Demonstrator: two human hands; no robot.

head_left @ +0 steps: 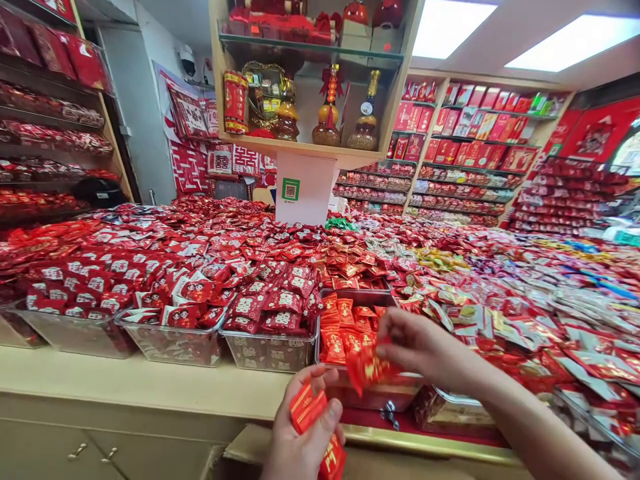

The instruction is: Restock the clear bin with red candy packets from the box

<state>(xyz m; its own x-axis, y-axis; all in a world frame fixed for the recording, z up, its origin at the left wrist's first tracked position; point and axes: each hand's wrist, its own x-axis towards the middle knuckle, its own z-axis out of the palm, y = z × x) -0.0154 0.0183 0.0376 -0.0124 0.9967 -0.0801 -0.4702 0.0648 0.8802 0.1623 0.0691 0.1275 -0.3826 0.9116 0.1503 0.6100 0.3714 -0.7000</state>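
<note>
Tabletop (pixel 175 383) carries the red-packet bin (pixel 403 395). Behind and above bin: glass-shelved display cabinet (pixel 310 149). Left of bin: maroon packets (pixel 295 300) printed 囍. Hands apart at bin's front: left hand (pixel 295 448) clamped on red packets (pixel 306 405), right hand (pixel 423 343) pinching gold-lettered packet (pixel 370 369), characters blurred. Behind bin: QR-code label (pixel 291 190).

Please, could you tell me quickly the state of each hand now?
Left hand: closed, holding red packets under the thumb.
Right hand: closed, pinching another packet, which is blurred.
</note>
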